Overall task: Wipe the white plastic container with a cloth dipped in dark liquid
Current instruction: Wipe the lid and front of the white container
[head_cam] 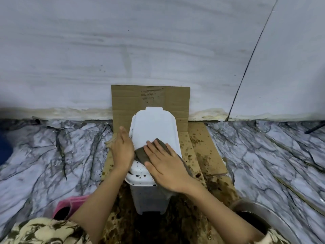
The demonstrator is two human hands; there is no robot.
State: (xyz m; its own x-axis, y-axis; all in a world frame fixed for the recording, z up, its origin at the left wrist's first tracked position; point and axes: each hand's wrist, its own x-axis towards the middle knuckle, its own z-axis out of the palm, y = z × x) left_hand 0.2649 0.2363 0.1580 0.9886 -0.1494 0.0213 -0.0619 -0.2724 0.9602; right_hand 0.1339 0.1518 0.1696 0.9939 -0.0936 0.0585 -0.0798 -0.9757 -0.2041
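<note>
The white plastic container (154,127) stands on stained cardboard, its lid facing me, dark specks along its left edge and near rim. A brown-grey cloth (140,153) lies across the lid's near half. My right hand (165,164) presses flat on the cloth, fingers spread and pointing away. At the container's left side, my left hand (123,148) rests edge-on against it, fingers straight, steadying it. Part of the cloth hangs down the right side under my right wrist.
Cardboard (202,143) spotted with dark liquid covers the marble-pattern floor and leans up the wall behind. A metal bowl (260,219) holding dark liquid sits at the lower right. A pink item (68,206) lies at the lower left.
</note>
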